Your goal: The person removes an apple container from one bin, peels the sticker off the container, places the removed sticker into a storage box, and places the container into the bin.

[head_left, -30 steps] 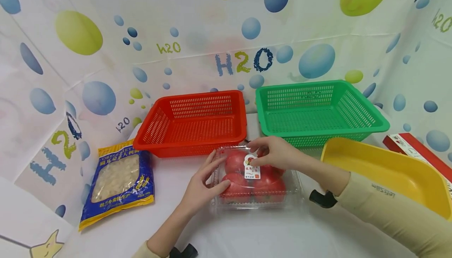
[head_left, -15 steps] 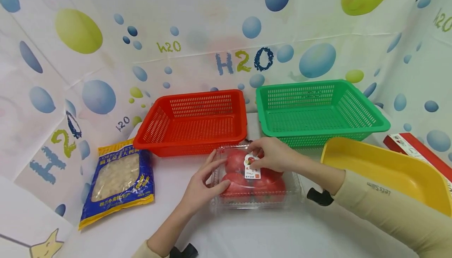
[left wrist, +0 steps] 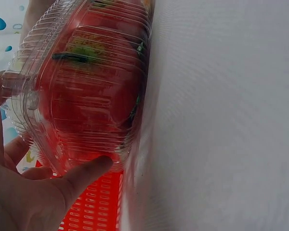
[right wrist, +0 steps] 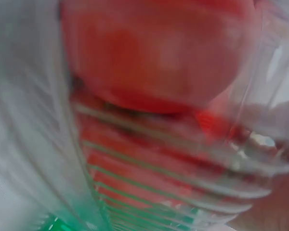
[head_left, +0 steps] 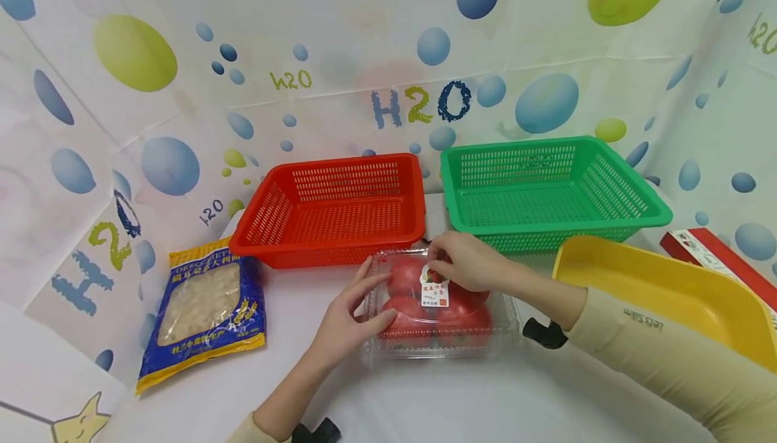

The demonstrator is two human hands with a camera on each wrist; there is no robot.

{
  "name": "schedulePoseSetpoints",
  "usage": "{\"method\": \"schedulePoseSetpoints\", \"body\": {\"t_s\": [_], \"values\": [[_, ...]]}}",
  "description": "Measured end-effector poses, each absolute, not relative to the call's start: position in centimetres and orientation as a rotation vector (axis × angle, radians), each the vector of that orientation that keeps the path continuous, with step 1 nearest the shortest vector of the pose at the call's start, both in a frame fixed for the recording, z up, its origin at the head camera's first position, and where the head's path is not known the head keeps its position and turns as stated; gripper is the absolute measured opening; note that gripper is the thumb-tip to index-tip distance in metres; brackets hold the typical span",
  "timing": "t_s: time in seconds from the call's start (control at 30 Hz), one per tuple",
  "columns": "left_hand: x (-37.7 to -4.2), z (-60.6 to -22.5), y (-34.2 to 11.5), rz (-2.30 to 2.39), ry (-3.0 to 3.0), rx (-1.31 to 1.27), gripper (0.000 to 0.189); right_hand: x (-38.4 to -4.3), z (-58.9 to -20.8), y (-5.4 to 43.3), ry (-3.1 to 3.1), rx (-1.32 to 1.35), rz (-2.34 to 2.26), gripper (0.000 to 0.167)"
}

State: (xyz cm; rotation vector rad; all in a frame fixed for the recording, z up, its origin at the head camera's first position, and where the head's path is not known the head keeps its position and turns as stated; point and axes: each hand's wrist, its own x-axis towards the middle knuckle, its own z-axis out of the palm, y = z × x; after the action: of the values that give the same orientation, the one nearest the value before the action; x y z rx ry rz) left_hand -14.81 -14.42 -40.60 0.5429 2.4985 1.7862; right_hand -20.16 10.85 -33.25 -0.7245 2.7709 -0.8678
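Note:
A clear plastic clamshell container (head_left: 394, 350) of red tomatoes (head_left: 405, 276) lies on the white cloth, with a white label (head_left: 434, 294) on its lid. At the container's left side rests my left hand (head_left: 344, 318), fingers extended along the edge and thumb on the front of the lid. In the left wrist view its thumb (left wrist: 89, 175) touches the ribbed wall. My right hand (head_left: 467, 261) is over the lid with bent fingers at the label's upper end. Its fingertips are partly hidden, so a pinch on the label cannot be made out. The right wrist view is blurred.
Behind the container stand a red basket (head_left: 330, 254) and a green basket (head_left: 555, 230). A yellow tray (head_left: 668, 301) lies to the right, under the right forearm, near a red box (head_left: 728, 257). At left is a blue pasta bag (head_left: 203, 308).
My right hand has shifted slightly upward on the lid, uncovering more of the label's printing. The right forearm has moved a little left. My left hand and the container stay put.

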Motion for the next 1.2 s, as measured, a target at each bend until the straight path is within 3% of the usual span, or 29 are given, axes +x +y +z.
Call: {"method": "schedulePoseSetpoints", "body": {"t_s": [0.27,0.77,1.2], "values": [[-14.8,-40.6,-14.5,1.790,2.497,0.550,0.051,-20.2,-32.7,11.4,2.653,-0.825,-0.922,0.005],[-14.8,-40.5,-14.4,1.793,2.489,0.543,0.051,-20.5,-31.5,13.3,2.492,-0.855,-1.127,0.018],[-14.8,-40.7,-14.4,1.781,2.486,0.540,0.052,-20.3,-29.6,22.3,2.540,-0.656,-1.210,0.022]]}}
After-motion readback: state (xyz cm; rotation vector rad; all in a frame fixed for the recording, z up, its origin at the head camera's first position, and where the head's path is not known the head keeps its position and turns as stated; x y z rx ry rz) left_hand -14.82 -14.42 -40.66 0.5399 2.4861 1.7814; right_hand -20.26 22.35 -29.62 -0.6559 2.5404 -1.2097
